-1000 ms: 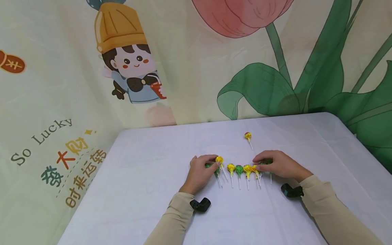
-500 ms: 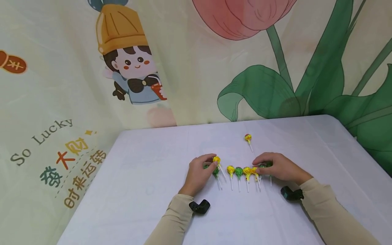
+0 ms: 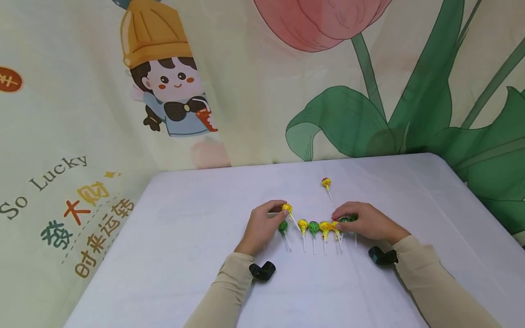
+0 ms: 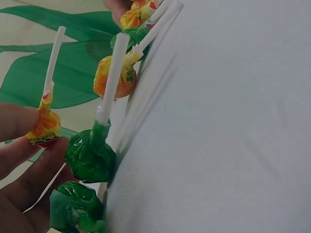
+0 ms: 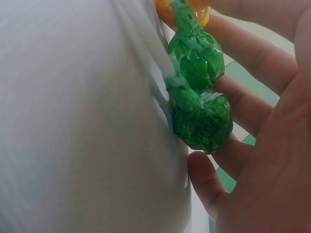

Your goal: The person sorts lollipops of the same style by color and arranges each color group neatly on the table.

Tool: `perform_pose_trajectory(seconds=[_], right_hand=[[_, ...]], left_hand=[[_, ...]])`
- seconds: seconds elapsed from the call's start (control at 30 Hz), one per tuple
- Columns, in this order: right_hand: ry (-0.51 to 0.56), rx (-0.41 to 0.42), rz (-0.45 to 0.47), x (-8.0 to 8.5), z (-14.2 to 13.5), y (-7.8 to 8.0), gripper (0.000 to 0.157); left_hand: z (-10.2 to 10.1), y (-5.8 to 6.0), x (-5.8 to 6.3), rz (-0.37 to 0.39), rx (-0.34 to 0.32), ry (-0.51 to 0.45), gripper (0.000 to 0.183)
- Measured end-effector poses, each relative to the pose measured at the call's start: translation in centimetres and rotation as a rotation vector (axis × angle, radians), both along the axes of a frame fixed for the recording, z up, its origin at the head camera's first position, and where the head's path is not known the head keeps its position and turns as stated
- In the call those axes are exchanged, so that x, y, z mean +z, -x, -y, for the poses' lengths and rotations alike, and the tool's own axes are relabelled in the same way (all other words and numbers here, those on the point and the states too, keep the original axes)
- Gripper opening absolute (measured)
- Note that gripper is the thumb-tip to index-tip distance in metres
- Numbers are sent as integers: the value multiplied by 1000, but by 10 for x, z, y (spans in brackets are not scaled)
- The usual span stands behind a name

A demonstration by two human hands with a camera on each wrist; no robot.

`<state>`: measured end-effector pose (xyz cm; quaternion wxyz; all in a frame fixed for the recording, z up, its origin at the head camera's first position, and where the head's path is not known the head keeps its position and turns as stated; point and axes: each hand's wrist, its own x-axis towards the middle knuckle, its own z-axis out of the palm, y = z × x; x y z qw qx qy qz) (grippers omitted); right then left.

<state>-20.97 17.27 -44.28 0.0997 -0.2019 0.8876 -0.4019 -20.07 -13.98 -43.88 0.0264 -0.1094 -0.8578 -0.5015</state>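
Yellow crinkled wrapping shows between thumb and fingertips of the left hand [image 3: 259,226], which pinches a round yellow-wrapped lollipop [image 3: 287,208] by its head, raised off the white cloth-covered table [image 3: 205,218]; its thin white stick slants down rightward and toward the person. Just below this grip lie two round green-wrapped lollipops [image 4: 90,155]. Immediately right of the grip runs a row of yellow- and green-wrapped lollipops [image 3: 302,225], sticks toward the person; the left hand is nearer its left end. At the row's right end, the right hand's [image 3: 368,220] fingers curve behind green heads; whether they clamp one, I cannot tell. Farthest, beyond the row, lies a lone yellow-and-red lollipop [image 3: 326,182].
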Motion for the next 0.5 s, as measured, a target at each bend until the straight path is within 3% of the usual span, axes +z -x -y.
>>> perform_pose_trajectory(seconds=[0.13, 0.5], right_hand=[[-15, -1, 9, 0, -1, 0, 19], [-11, 0, -12, 1, 1, 3, 20]], left_hand=[[-2, 5, 5, 51, 5, -1, 32], [-5, 24, 17, 46, -1, -4, 30]])
